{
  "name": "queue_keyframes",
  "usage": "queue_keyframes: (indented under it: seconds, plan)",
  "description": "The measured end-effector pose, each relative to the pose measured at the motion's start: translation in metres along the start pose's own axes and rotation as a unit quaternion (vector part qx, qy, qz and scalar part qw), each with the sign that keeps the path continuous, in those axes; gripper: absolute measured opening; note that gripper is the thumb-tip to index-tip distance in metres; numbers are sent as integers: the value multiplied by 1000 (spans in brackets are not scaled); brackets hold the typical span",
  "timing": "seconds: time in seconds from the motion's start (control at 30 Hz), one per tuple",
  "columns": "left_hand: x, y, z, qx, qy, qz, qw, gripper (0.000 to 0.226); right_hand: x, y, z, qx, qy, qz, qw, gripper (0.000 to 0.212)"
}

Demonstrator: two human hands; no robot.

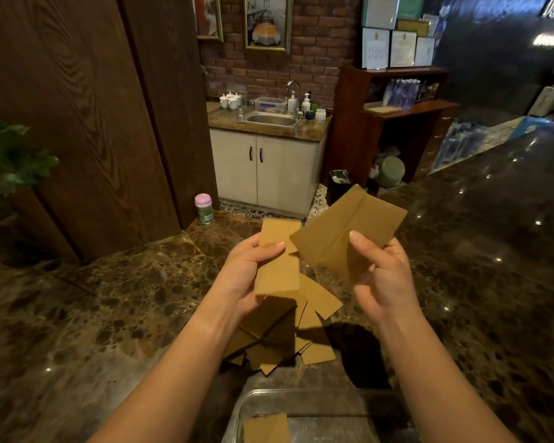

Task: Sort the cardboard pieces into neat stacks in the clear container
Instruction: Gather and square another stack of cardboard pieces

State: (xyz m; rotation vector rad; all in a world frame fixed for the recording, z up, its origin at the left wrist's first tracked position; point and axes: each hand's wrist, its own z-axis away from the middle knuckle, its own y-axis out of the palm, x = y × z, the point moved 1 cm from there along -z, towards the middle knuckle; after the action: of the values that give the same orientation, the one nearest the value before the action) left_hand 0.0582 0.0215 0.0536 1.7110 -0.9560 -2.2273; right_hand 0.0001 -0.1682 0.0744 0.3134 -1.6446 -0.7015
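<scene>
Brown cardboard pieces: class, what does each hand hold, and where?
Left hand grips a narrow brown cardboard strip along its left edge. Right hand pinches a wider creased brown cardboard piece at its lower edge.

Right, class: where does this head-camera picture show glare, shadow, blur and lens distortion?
Head view: ceiling lights glint as specks on the marble counter; the right hand casts a dark shadow beside the cardboard pile; the clear container looks soft; the wooden wall panels lean from wide-angle distortion.
</scene>
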Motion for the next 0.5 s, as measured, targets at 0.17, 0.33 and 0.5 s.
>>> queue_keyframes:
  seconds: [0.17,0.33,0.5]
  plan:
    - [-3,-3,0,-11,-22,104,994,51,1,-6,2,79,-163,124,976,34]
    - [-4,3,-1,17,-75,29,997,40,-10,-8,2,196,-376,496,758,38]
    - [-6,4,-2,28,-101,3,994,45,-22,-9,4,212,-412,537,705,25]
